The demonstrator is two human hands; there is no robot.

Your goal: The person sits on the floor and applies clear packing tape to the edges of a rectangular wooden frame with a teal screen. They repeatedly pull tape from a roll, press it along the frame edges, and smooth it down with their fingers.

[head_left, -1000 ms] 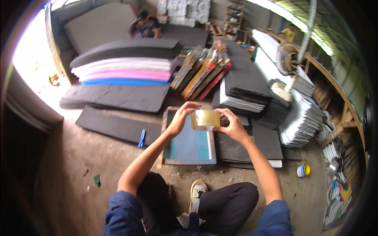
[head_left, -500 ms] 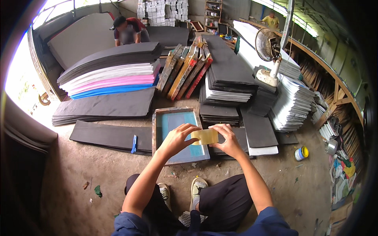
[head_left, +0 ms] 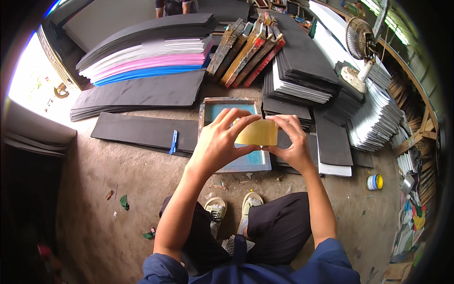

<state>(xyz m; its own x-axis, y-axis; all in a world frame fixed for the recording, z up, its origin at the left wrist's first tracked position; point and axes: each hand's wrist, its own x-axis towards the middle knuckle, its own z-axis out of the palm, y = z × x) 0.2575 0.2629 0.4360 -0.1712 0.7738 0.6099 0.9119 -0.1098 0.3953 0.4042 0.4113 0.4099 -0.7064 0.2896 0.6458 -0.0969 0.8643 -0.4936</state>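
Observation:
My left hand (head_left: pixel 218 141) and my right hand (head_left: pixel 292 142) together hold a flat yellow translucent rectangular piece (head_left: pixel 257 133) up in front of me, fingers pinching its left and right ends. Below it on the dirt floor lies a framed printing screen (head_left: pixel 208 110) with a blue-green mesh, partly hidden by my hands. My knees and two light sneakers (head_left: pixel 232 214) sit just this side of the frame.
Black foam sheets (head_left: pixel 142 92) lie left of the screen with a blue clip (head_left: pixel 173 142) on one. Stacks of white, pink and blue sheets (head_left: pixel 151 60), leaning wooden frames (head_left: pixel 246 49), black and white sheet piles (head_left: pixel 302 71), a fan (head_left: pixel 358 38), a small yellow-blue tub (head_left: pixel 375 181). Another person stands at the far top.
Both hands with the yellow piece have come closer to the camera and lower over the screen. The view has tilted downward, so the stacks now sit higher in the picture.

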